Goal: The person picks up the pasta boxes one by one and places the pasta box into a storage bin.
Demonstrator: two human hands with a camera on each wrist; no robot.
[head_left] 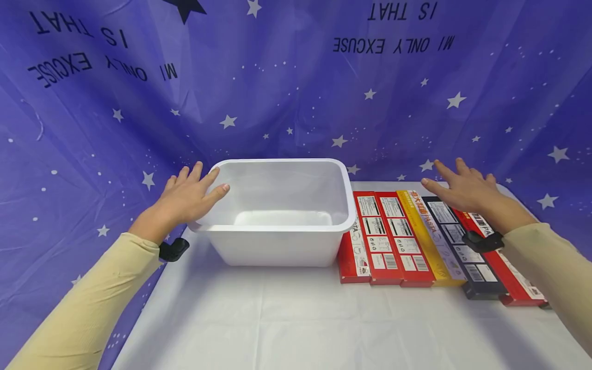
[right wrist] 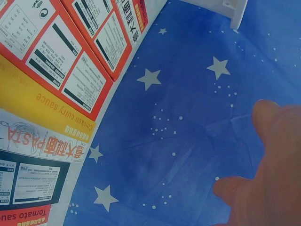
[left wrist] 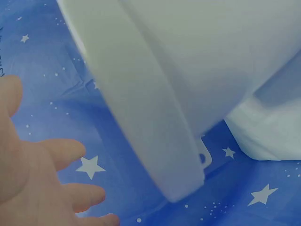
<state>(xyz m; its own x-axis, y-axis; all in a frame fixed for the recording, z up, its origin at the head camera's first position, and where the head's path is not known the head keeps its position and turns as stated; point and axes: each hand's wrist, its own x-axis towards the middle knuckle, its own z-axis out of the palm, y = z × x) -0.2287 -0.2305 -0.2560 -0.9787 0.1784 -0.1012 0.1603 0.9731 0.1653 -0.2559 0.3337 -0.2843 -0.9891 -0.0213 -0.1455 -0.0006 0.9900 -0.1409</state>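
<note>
1. Near frame centre, we see the white bin (head_left: 273,249).
2. Centre-left, our left hand (head_left: 187,199), fingers spread, is just beside it.
3. Centre-right, our right hand (head_left: 468,191), fingers spread, hovers near the pasta boxes (head_left: 431,241).

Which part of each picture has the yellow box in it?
Head: the yellow box lies right of centre, below mid-height.
Left wrist: not in it.
Right wrist: the yellow box is at the left edge, about mid-height.
Shared landmark: the star-printed cloth.
</note>
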